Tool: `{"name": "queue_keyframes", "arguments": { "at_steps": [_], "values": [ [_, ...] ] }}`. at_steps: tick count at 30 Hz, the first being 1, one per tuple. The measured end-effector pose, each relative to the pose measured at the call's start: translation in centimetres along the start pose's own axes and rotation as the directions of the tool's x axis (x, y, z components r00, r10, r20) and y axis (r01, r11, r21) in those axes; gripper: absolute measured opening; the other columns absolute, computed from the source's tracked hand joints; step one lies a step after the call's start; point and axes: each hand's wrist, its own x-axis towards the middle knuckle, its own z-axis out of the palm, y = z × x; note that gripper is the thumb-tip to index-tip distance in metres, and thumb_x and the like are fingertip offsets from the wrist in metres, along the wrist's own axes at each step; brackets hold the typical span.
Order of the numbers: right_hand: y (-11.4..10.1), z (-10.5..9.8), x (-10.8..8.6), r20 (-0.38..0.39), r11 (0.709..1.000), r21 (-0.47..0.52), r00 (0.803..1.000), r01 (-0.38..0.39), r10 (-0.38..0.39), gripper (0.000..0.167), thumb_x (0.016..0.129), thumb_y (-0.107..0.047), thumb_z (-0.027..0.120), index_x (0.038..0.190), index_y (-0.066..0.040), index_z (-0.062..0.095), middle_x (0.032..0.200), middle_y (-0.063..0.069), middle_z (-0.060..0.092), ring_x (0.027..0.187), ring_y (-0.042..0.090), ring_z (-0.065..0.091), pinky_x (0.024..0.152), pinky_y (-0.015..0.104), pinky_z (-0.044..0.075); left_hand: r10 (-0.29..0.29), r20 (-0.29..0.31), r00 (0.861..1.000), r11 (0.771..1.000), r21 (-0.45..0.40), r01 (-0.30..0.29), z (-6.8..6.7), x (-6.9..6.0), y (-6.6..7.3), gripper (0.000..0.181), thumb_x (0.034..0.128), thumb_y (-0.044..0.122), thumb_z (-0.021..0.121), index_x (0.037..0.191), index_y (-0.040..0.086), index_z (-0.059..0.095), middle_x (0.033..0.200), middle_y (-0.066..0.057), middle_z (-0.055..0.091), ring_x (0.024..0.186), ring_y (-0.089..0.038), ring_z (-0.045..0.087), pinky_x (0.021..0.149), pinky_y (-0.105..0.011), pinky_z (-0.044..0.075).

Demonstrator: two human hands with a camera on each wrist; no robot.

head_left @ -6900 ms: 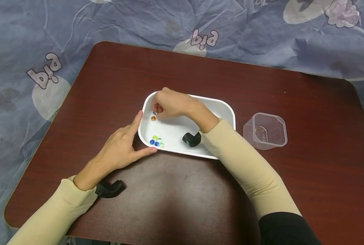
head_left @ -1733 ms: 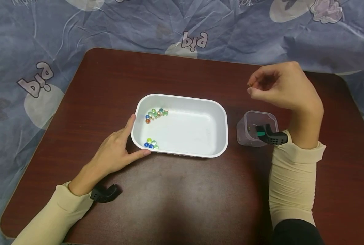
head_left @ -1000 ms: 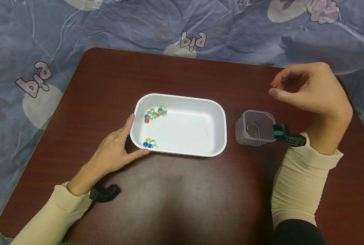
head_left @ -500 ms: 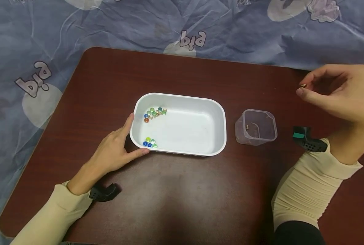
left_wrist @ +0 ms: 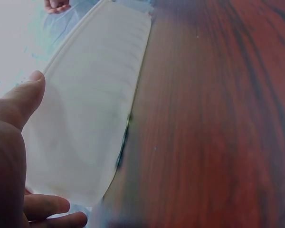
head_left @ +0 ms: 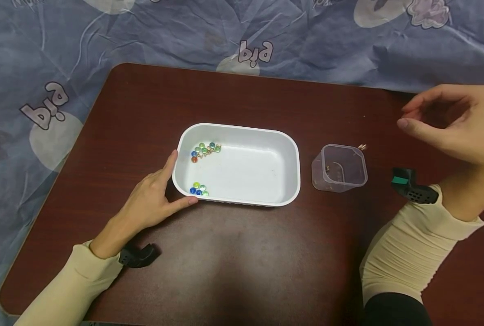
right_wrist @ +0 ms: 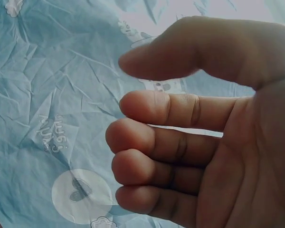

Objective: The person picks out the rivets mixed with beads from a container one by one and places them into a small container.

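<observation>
White tray (head_left: 246, 170) on dark red-brown worktop (head_left: 242, 258); left hand (head_left: 150, 199) spread, touching tray's left end and near rim. Inside tray, along left side: far cluster of coloured beads (head_left: 203, 150), near cluster (head_left: 198, 192). Clear container (head_left: 323, 183) just right of tray. Blurred gold piece (head_left: 362, 146) at container's far right corner; cannot tell if touching. Right hand (head_left: 457, 124) raised farther right, thumb and fingers parted.

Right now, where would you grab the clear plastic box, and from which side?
Probably by the right side of its rim, coming from the right and above: the clear plastic box stands upright with an open top, so the rim could be pinched, and the right hand hovers on that side, holding nothing.
</observation>
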Motion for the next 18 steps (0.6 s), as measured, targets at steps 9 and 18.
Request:
{"name": "queue_keyframes", "arguments": {
  "at_steps": [9,18],
  "values": [
    [-0.3,0.5,0.1,-0.031,1.000,0.022,1.000,0.007,-0.006,0.014,0.070,0.021,0.067,0.078,0.010,0.070,0.063,-0.003,0.067,0.052,0.002,0.058,0.054,0.010,0.043,-0.007,0.005,1.000,1.000,0.002,0.007,0.0,0.0,0.0,0.108,0.0792,0.041,0.082,0.157,0.000,0.018,0.144,-0.026,0.047,0.121,-0.041,0.056,0.093,-0.056,0.045],
    [-1.1,0.9,0.1,-0.052,0.968,-0.249,0.998,-0.043,0.031,0.009,0.075,0.006,0.075,0.076,-0.002,0.071,0.062,-0.019,0.062,0.048,-0.005,0.052,0.048,0.010,0.036,0.005,-0.006,1.000,1.000,0.007,-0.005,0.0,0.0,0.1,0.108,0.0780,0.040,0.083,0.156,-0.001,0.020,0.140,-0.028,0.050,0.118,-0.041,0.058,0.090,-0.056,0.046]
  ]
}}
